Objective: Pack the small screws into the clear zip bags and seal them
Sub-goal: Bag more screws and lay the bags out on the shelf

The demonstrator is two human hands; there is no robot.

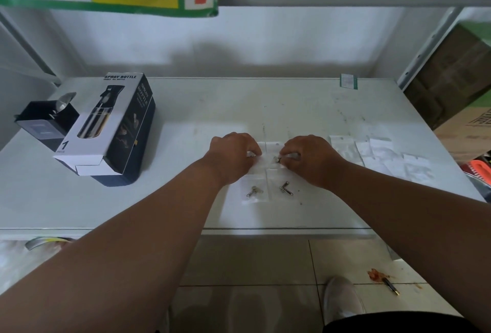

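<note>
Small screws [277, 159] sit inside the clear zip bag [269, 157] at table centre, and both hands are on it: the left hand [233, 155] pinches the bag's edge at nine o'clock, the right hand [309, 158] pinches at three o'clock. Sealing looks like the step in hand; next comes running the strip fully closed. Two filled bags [265, 191] lie at six o'clock, empty bags [377, 158] wait at three o'clock, a spray bottle box [111, 130] at nine.

Both hands meet on a clear bag [269, 158] on the white table [186, 199]: left hand [233, 158] and right hand [309, 159] pinch its edges; two filled bags [265, 190] lie nearer, spray-bottle box [111, 130] at left
</note>
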